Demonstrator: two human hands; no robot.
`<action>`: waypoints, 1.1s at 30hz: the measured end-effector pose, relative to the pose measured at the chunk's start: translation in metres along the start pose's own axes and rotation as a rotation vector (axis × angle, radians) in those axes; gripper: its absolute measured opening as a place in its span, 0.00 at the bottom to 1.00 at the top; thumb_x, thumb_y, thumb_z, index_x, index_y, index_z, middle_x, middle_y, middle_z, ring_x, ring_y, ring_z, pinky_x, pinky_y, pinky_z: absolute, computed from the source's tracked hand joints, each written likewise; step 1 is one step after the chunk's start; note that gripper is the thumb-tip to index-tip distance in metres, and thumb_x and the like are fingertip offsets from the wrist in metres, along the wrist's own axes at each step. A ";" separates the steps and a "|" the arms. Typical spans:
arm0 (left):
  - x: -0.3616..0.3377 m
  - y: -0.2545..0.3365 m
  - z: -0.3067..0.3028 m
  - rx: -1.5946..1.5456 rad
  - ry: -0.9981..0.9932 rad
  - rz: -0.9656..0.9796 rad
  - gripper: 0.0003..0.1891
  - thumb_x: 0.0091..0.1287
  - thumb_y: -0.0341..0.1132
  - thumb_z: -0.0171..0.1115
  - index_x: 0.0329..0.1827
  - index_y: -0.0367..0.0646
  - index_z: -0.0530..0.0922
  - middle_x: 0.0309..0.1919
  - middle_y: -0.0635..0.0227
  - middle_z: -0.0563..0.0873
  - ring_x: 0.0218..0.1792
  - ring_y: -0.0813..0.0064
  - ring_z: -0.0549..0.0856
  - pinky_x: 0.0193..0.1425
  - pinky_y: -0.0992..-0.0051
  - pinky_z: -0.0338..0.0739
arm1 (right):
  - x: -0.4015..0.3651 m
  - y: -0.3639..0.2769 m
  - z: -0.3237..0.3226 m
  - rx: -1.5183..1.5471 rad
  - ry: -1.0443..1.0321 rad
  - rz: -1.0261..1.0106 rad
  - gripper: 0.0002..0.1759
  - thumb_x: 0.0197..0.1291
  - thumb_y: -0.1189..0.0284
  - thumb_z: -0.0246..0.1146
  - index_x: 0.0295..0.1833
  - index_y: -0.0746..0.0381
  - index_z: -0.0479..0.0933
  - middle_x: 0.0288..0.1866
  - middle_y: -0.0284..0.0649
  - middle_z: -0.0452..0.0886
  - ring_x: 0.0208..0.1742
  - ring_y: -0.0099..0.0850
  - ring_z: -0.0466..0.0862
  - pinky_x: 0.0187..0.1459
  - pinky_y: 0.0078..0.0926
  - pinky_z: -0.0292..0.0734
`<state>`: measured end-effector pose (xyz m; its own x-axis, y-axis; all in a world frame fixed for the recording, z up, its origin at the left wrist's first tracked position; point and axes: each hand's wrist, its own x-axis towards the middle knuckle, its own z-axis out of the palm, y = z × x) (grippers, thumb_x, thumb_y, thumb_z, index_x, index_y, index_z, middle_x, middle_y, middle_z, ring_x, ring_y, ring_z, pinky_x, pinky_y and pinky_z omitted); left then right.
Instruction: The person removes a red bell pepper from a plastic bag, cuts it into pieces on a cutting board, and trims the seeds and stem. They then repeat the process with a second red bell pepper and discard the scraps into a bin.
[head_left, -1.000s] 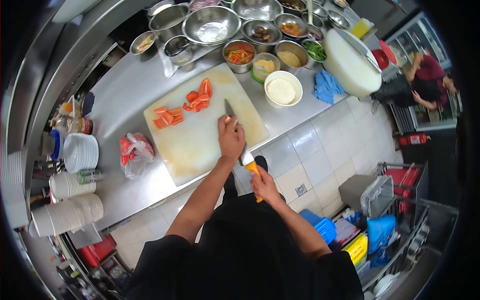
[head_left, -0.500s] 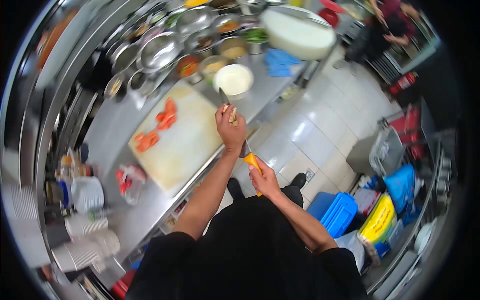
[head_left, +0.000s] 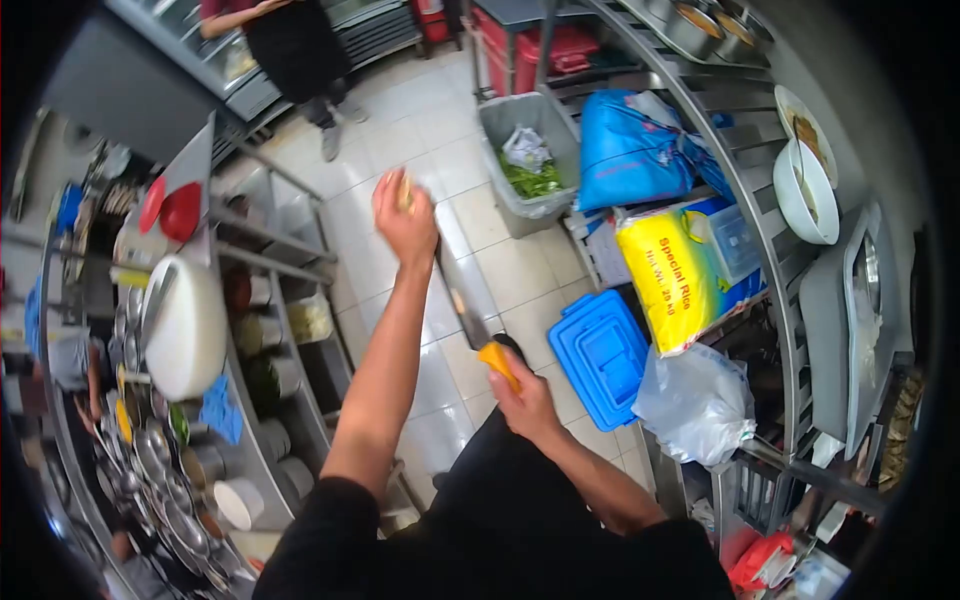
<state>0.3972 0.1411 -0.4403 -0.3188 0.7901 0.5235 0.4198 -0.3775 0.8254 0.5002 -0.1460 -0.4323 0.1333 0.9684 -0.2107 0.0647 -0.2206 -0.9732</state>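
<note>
My left hand (head_left: 403, 222) is closed over the floor tiles, a little short of the grey bin. A pale tan lump of food (head_left: 405, 192) shows between its fingers, too blurred to name. My right hand (head_left: 524, 402) grips the orange handle of a kitchen knife (head_left: 467, 318) in front of my body. Its blade points up and away, its tip passing close to my left wrist, and a small pale bit sticks to the metal. The grey bin (head_left: 548, 205) has a liner and holds green leafy scraps (head_left: 535, 182) and crumpled clear plastic (head_left: 527, 148).
A blue lidded box (head_left: 600, 358), a yellow rice bag (head_left: 665, 285) and a blue sack (head_left: 632, 150) stand right, beside a metal rack (head_left: 775, 240). Left is the counter with steel bowls, a round white block (head_left: 188, 335) and a blue cloth (head_left: 221, 408). Another person (head_left: 295, 50) stands ahead.
The view has swung right, from the counter and cutting board to the floor and bin. My left hand has moved farther from my body; my right hand still grips the knife.
</note>
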 end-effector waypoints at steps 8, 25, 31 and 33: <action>0.069 -0.003 0.240 -0.333 -0.315 -0.443 0.15 0.76 0.39 0.54 0.47 0.37 0.86 0.30 0.64 0.88 0.35 0.72 0.86 0.46 0.72 0.79 | 0.020 0.031 -0.144 0.135 0.466 0.385 0.24 0.72 0.66 0.60 0.70 0.62 0.71 0.26 0.29 0.73 0.24 0.15 0.72 0.25 0.16 0.69; -0.241 -0.079 -0.213 0.762 -0.946 -0.916 0.33 0.68 0.55 0.57 0.74 0.53 0.67 0.71 0.54 0.71 0.72 0.49 0.68 0.68 0.37 0.64 | 0.347 0.082 -0.178 -0.425 0.213 0.360 0.13 0.67 0.64 0.62 0.47 0.63 0.78 0.36 0.40 0.83 0.28 0.39 0.79 0.31 0.38 0.78; -0.426 -0.009 -0.440 0.821 -0.297 -1.263 0.32 0.64 0.53 0.62 0.67 0.46 0.75 0.57 0.51 0.83 0.58 0.51 0.82 0.65 0.56 0.74 | 0.249 0.092 -0.090 -0.375 -0.006 -0.098 0.29 0.66 0.68 0.64 0.70 0.66 0.70 0.47 0.45 0.83 0.30 0.30 0.81 0.31 0.28 0.81; -0.447 0.041 -0.471 0.745 0.287 -1.348 0.30 0.64 0.50 0.64 0.65 0.43 0.77 0.50 0.52 0.87 0.52 0.53 0.86 0.60 0.60 0.78 | 0.209 0.125 -0.037 -0.284 -0.044 -0.219 0.26 0.69 0.62 0.64 0.67 0.63 0.71 0.31 0.37 0.78 0.17 0.22 0.69 0.15 0.20 0.64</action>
<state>0.1565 -0.4554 -0.5411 -0.8998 0.1886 -0.3935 -0.0149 0.8880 0.4596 0.5729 0.0248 -0.5943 0.0438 0.9990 -0.0095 0.3604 -0.0247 -0.9325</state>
